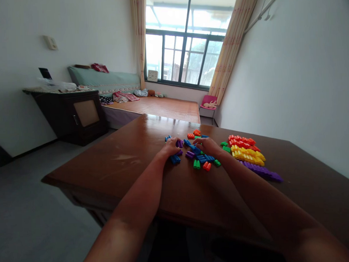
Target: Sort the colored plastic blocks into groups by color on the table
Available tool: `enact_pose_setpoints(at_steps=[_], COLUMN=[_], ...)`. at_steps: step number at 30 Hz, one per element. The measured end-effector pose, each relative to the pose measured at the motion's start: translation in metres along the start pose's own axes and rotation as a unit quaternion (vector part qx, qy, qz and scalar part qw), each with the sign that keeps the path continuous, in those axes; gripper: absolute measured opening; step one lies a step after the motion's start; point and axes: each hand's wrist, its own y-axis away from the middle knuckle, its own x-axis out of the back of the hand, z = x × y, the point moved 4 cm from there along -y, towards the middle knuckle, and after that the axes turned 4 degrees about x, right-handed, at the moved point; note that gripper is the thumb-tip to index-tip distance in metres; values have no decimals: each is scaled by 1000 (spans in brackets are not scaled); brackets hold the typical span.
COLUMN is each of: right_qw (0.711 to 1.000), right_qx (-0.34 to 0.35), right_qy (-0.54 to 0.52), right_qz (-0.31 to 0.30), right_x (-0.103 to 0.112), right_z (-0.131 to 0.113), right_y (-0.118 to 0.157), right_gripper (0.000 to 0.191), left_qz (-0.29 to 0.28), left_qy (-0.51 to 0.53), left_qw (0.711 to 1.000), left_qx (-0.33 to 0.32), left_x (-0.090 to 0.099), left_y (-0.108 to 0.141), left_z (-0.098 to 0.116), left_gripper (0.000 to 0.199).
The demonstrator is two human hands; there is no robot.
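My left hand (171,146) is at the left side of a loose group of plastic pieces, its fingers closed on a purple piece (179,144). Just below it lie blue pieces (175,159). My right hand (205,144) reaches over the blue pieces (195,149) in the middle of the group, fingers bent and apart, with nothing visible between them. Nearer me are a green piece (196,164), an orange piece (207,166) and another purple piece (190,155). Right of my right hand, joined rows of red (242,140), yellow (246,154) and purple pieces (260,170) lie side by side.
The pieces lie on a brown wooden table (120,155). More orange pieces (196,132) lie at the group's far side, and green pieces (226,148) beside the rows. Beyond stand a bed (162,106), a dark cabinet (62,116) and a pink chair (208,100).
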Motion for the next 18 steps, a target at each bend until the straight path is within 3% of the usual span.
enact_pose_setpoints(at_steps=[4,8,11,13,18], right_qw=[989,984,991,992,952], right_qx=[126,124,120,90,-74], right_qy=[-1,25,-24,-89,-231], right_qz=[-82,-122,-46,26,186], right_x=[-17,-29,-14,4,43], right_z=[-16,-28,-30,-16,70], right_y=[0,-4,9,32,133], right_gripper=[52,47,35,34,43], left_qz=[11,5,19,37,59], left_qy=[-18,-45,-45,-37,-9], left_qw=[1000,999,999,999,997], left_qx=[0,-6,-12,-13,-54], left_x=[2,1,0,0,1], left_y=[0,1,0,-1,-3], left_z=[2,2,2,1,13], left_gripper=[41,43,41,37,31])
